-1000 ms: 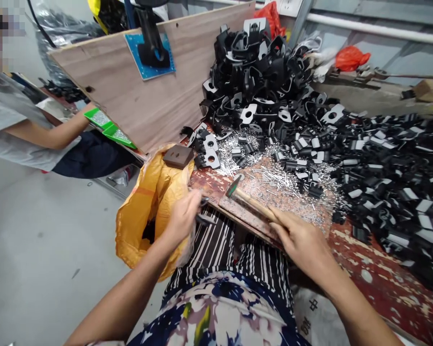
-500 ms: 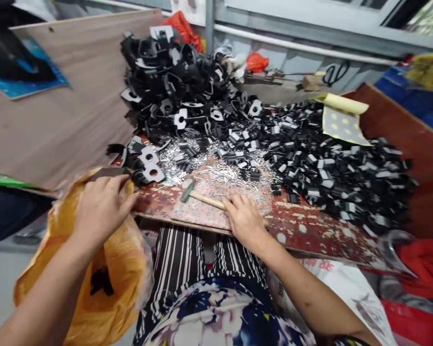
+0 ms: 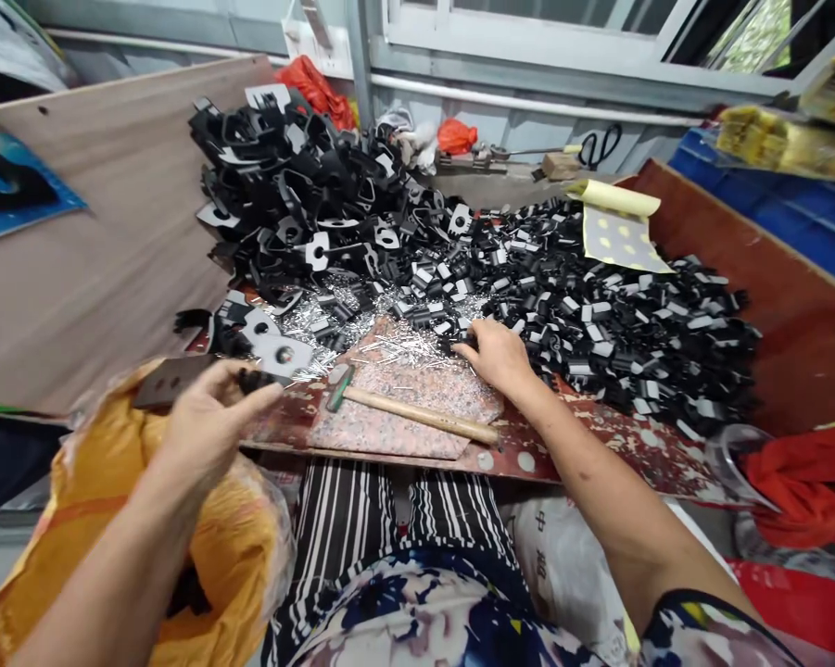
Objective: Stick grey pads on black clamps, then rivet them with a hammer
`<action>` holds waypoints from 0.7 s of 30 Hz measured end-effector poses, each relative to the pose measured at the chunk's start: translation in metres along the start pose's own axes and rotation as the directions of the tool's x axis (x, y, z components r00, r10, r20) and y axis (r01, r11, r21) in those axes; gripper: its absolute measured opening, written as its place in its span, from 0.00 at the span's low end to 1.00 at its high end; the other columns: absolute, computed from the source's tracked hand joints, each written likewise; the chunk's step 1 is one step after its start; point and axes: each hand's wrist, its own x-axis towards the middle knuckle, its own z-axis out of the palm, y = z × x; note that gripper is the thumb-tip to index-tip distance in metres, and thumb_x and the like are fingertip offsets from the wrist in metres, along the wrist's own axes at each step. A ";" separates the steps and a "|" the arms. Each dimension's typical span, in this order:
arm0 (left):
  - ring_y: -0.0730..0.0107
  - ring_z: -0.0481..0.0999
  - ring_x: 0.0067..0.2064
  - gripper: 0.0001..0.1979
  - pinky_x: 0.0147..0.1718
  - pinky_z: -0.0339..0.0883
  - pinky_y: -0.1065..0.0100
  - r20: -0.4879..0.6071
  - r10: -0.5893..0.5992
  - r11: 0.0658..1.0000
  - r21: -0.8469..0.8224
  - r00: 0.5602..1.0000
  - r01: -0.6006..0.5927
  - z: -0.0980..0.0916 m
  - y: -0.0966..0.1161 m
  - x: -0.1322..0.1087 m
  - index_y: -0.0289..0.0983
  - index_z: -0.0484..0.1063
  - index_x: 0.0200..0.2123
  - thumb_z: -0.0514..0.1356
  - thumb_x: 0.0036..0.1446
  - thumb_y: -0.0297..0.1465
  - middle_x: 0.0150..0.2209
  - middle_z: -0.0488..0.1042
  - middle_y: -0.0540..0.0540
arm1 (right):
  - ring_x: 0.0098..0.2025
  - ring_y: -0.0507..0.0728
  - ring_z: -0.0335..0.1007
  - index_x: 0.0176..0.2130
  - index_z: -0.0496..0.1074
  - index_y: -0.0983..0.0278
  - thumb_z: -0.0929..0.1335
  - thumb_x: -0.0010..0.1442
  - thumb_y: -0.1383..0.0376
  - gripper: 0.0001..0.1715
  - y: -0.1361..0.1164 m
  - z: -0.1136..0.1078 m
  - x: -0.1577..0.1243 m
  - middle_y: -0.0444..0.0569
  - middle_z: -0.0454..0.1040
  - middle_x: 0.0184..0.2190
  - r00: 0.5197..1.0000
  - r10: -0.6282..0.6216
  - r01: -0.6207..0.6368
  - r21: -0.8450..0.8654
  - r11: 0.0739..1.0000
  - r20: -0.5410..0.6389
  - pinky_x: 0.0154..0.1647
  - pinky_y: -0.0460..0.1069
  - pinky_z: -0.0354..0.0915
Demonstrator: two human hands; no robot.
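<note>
At the left of the bench, my left hand (image 3: 205,421) has thumb and fingers closed around the dark end of a black bracket (image 3: 278,354) with a pale flat plate and a round hole. My right hand (image 3: 499,357) pinches a small black clip (image 3: 462,344) at the near edge of the heap of small black clips (image 3: 590,324). Between the hands a hammer (image 3: 417,414) with a green head and wooden handle lies on a speckled stone slab (image 3: 382,431), held by neither hand. Thin silvery pins (image 3: 407,347) are scattered at the slab's far side.
Larger black brackets (image 3: 292,185) are piled high at the back left. An orange-yellow sack (image 3: 104,519) hangs open below my left hand. A wooden board (image 3: 132,185) walls the left, a reddish board (image 3: 757,250) the right. Yellow perforated sheeting (image 3: 618,232) lies on the clips.
My right hand has let go of the hammer and moved up to the small clips. My left hand has come from the sack's rim to the bracket. The view has shifted slightly.
</note>
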 end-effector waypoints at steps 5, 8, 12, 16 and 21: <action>0.70 0.75 0.35 0.28 0.31 0.70 0.73 0.257 -0.339 0.792 -0.441 0.905 0.422 0.026 -0.015 -0.060 0.35 0.81 0.39 0.81 0.35 0.41 0.39 0.81 0.44 | 0.46 0.64 0.72 0.46 0.76 0.63 0.70 0.65 0.64 0.09 -0.007 0.013 0.006 0.55 0.80 0.44 0.997 -0.029 0.029 -0.001 1.000 -0.068 0.45 0.55 0.61; 0.67 0.76 0.38 0.24 0.33 0.72 0.72 0.368 -0.364 0.729 -0.459 0.856 0.508 0.027 -0.025 -0.084 0.35 0.83 0.42 0.79 0.45 0.42 0.44 0.82 0.40 | 0.47 0.64 0.71 0.46 0.77 0.61 0.70 0.62 0.69 0.12 -0.007 0.013 0.003 0.52 0.81 0.42 0.969 -0.107 0.129 0.087 0.988 -0.222 0.48 0.57 0.61; 0.69 0.75 0.38 0.20 0.32 0.69 0.74 0.438 -0.359 0.712 -0.442 0.824 0.545 0.023 -0.030 -0.102 0.37 0.84 0.44 0.77 0.50 0.40 0.46 0.81 0.41 | 0.47 0.63 0.74 0.48 0.79 0.59 0.67 0.66 0.69 0.13 -0.014 0.005 -0.010 0.52 0.81 0.43 0.926 -0.155 0.260 0.284 0.923 -0.344 0.51 0.58 0.66; 0.75 0.69 0.31 0.17 0.28 0.67 0.74 0.482 -0.369 0.670 -0.456 0.795 0.587 0.024 -0.029 -0.110 0.37 0.84 0.41 0.76 0.51 0.41 0.38 0.77 0.46 | 0.43 0.60 0.76 0.48 0.80 0.56 0.67 0.67 0.70 0.16 -0.029 0.002 -0.041 0.49 0.81 0.42 0.927 -0.371 0.354 0.435 0.828 -0.049 0.48 0.56 0.72; 0.76 0.66 0.31 0.17 0.26 0.66 0.76 0.523 -0.330 0.643 -0.486 0.786 0.592 0.032 -0.029 -0.117 0.34 0.82 0.36 0.75 0.52 0.42 0.36 0.72 0.47 | 0.46 0.62 0.73 0.53 0.78 0.58 0.66 0.68 0.69 0.18 -0.032 0.011 -0.070 0.53 0.77 0.44 0.898 -0.417 0.440 0.325 0.837 -0.142 0.48 0.58 0.72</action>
